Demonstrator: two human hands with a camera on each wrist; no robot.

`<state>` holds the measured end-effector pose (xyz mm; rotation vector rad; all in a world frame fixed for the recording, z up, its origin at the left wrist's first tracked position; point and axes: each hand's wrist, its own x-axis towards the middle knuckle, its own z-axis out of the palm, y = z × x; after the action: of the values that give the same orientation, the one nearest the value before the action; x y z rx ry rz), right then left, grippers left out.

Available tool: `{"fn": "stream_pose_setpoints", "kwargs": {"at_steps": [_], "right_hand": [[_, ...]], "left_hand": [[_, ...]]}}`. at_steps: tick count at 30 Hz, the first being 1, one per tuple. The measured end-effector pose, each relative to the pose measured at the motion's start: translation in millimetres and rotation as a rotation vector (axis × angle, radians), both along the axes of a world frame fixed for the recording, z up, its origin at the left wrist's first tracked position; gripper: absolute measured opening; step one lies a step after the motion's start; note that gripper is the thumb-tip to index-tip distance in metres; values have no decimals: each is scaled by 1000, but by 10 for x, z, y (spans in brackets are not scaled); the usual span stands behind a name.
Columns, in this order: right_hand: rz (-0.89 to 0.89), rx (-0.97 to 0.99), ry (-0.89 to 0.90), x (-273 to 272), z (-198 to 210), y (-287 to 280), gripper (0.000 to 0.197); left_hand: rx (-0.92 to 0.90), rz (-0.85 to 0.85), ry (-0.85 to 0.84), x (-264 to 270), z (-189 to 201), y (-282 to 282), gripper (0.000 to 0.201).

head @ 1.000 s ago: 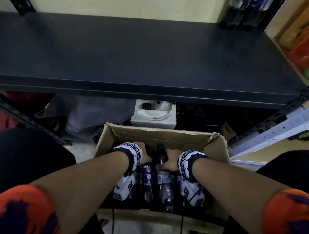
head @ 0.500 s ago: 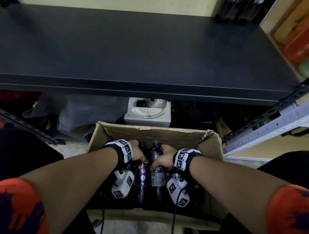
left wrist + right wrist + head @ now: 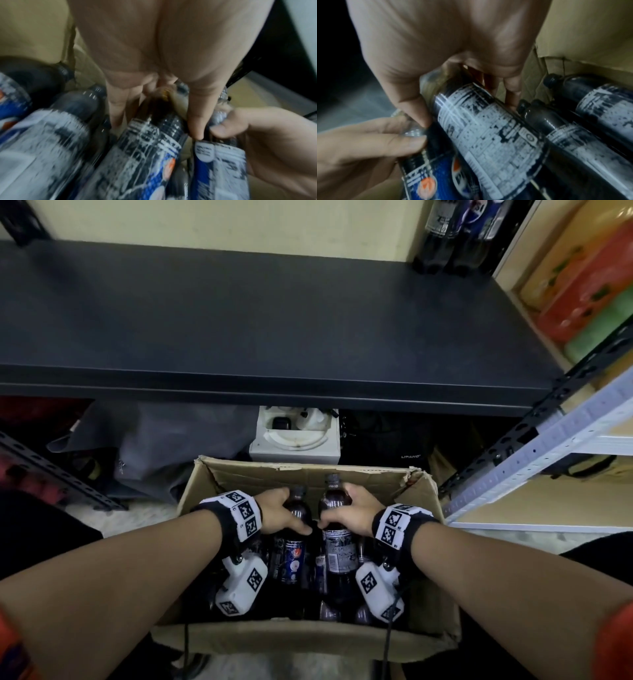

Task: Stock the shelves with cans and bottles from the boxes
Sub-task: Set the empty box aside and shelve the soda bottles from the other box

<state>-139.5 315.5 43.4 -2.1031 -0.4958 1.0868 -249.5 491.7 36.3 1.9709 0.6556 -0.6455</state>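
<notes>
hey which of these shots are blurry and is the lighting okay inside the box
Head view: sharp but wide-angle, shelf edge bows; cardboard box interior dim. Left wrist view: motion-smeared labels on the bottle. Right wrist view: softer blur, glare streaks on the bottle label, left corner dark.

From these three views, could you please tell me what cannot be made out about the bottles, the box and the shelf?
- Bottle count in the cardboard box: head view, forearms and wrist cameras cover much of it.
- Label wording: both wrist views, blurred by motion.
- Left hand fingers behind its bottle: head view, hidden by the bottle.
- Bottles at the back of the shelf: head view, tops cut off by the upper edge.
</notes>
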Motion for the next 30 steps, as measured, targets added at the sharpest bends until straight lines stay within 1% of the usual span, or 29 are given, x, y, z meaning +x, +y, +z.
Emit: {"fn": "stream_pose_setpoints", "kwargs": {"at_steps": [1, 2, 4, 5, 6, 8, 12, 13, 16, 18, 22, 23, 27, 30], "right_hand": [[-3, 17, -11, 1, 47, -36, 52], [-7, 38, -25, 4, 104, -63, 52], [-13, 89, -64, 3, 219, -100, 54], [-13, 118, -76, 4, 281, -119, 54], [-18, 155, -71, 4, 347, -139, 52], [-44, 240, -63, 16, 489, -174, 46], [-64, 398, -115, 74, 844, -198, 36], [-60, 434, -130, 88, 946, -196, 35], [-57, 529, -179, 151, 1273, -205, 30], [-73, 590, -226, 186, 1497, -203, 26], [-140, 737, -309, 241, 1921, -189, 34], [-141, 775, -327, 256, 2036, -185, 35], [-147, 903, -386, 335, 2459, -179, 32], [-160, 971, -441, 395, 2718, -160, 27]], "left_hand": [[1, 15, -47, -11, 42, 25, 99], [-9, 28, -96, -20, 85, 48, 92], [-53, 36, -174, -35, 218, 72, 62], [-64, 38, -208, -42, 303, 73, 50], [-61, 36, -249, -44, 384, 76, 45], [-53, 48, -329, -45, 548, 59, 51], [-92, 211, -501, 0, 895, 18, 59], [-104, 230, -550, 21, 1003, 0, 58], [-117, 274, -680, 60, 1352, -44, 40], [-86, 265, -785, 69, 1600, -60, 33], [-55, 296, -1009, 60, 2013, -96, 48], [-47, 306, -1051, 72, 2101, -101, 48], [19, 314, -1177, 162, 2516, -84, 33], [37, 286, -1246, 257, 2836, -50, 35]]}}
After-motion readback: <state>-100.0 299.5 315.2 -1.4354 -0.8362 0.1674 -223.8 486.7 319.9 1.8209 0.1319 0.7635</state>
